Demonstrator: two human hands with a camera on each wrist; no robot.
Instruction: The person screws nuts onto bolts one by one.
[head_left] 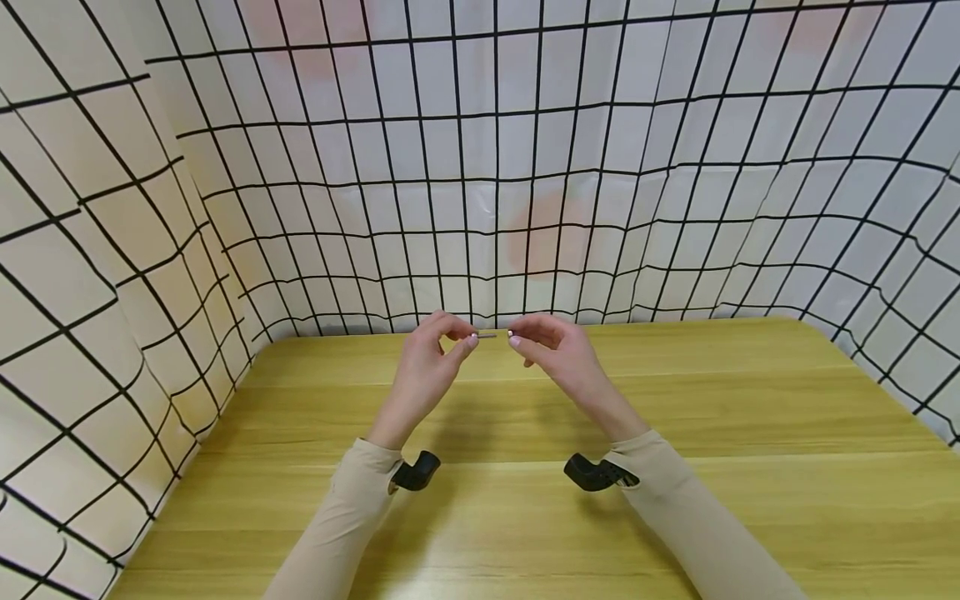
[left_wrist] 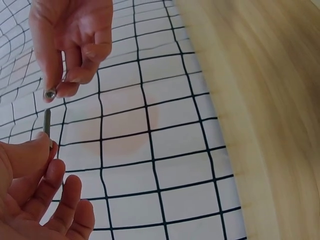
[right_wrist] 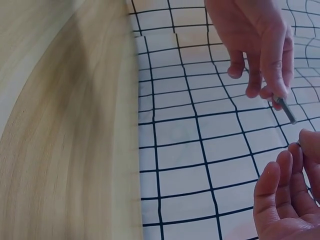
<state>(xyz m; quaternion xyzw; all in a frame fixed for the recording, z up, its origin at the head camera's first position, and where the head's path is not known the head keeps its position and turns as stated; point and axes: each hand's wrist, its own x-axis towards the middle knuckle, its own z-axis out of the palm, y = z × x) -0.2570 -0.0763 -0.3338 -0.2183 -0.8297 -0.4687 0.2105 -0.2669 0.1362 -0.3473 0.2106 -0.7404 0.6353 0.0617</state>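
Between thumb and index finger, my left hand [head_left: 429,362] pinches a thin metal bolt [left_wrist: 47,121]. The bolt's shank points toward the other hand, and threads show on it in the right wrist view; its head end is mostly covered by the fingertips. Opposite, my right hand [head_left: 558,348] pinches a small shiny nut [left_wrist: 49,93] at its fingertips. In the left wrist view the nut's hole faces the bolt's tip, with a small gap between the two. The right wrist view largely hides the nut behind the fingers. Both hands are held above the far part of the table.
The wooden table [head_left: 480,517] lies under both forearms. Behind it and at the sides hangs a white cloth with a black grid [head_left: 480,200]. Each wrist carries a black camera mount, the left one [head_left: 418,471] and the right one [head_left: 592,472].
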